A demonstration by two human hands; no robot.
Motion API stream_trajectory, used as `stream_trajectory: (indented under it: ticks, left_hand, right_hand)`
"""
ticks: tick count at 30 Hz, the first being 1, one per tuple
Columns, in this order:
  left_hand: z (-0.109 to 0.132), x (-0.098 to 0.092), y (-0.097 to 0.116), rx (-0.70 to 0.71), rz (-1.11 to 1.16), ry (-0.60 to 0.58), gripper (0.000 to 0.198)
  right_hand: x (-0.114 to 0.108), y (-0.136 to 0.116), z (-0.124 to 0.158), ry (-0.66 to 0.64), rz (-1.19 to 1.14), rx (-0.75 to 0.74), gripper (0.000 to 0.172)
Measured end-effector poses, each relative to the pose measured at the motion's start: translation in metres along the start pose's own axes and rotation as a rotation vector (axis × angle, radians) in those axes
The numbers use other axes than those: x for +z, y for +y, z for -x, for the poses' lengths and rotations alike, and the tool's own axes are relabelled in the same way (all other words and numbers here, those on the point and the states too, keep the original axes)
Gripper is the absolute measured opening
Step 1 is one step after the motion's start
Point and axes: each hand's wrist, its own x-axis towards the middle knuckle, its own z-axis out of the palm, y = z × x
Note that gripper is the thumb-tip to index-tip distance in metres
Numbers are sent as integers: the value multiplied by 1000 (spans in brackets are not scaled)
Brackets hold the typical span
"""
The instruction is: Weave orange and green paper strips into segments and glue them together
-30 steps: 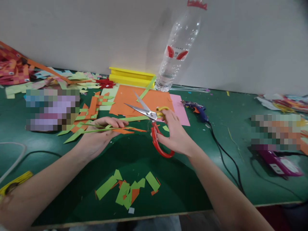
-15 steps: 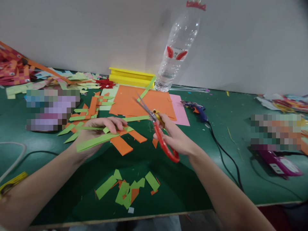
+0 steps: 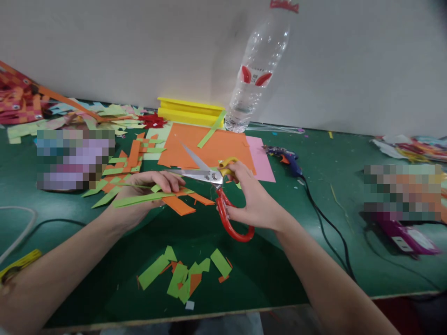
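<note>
Between the fingers of my left hand (image 3: 146, 188) is a woven paper strip piece (image 3: 179, 204) of green and orange, its ends sticking out on both sides. My right hand (image 3: 251, 197) grips a pair of scissors (image 3: 211, 176) by one yellow and one red handle loop. The blades are spread and point left, with the lower one just above the fingers of my left hand. Below my hands lie green and orange paper scraps (image 3: 185, 277). Orange paper sheets (image 3: 209, 144) lie beyond the scissors, and more woven green and orange strips (image 3: 131, 163) sit behind my left hand.
A tall plastic bottle (image 3: 258, 70) stands by the wall beside a yellow folded strip (image 3: 190, 111). To the right are a blue glue gun (image 3: 286, 158) with a black cord and a magenta device (image 3: 407, 235). Pale paper scraps (image 3: 52, 125) pile up at the back left.
The scissors have opened wide and swung leftward, bringing the blades over the left hand's woven piece. That piece has tilted slightly flatter. A small orange bit near the right hand is out of sight.
</note>
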Motion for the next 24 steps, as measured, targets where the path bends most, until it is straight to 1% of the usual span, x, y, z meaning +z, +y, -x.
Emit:
stream_trajectory:
  ticks: [2,5,9,14,19,22,24]
  left_hand:
    - [0,-3,-4,6,12,8,14]
    - [-2,-4,-5,-29,40,6,16]
    - [-3,-4,0,34,74,-18,14]
    - [-4,-4,4,49,80,2,15]
    - [-2,-6,0,45,101,15,16]
    - [-2,-8,-3,48,111,17,18]
    - [-3,-9,-3,76,97,-8,13]
  right_hand:
    - [-2,-1,0,-19,10,-8,58]
    - [-3,-2,-1,-52,16,-1,58]
    - [-2,-2,-1,-84,26,-6,56]
    - [-1,0,0,-62,24,-47,53]
    - [0,2,0,-32,23,-64,54]
    - [-2,2,0,-57,4,-47,52]
    - [-5,2,0,-87,-5,-39,49]
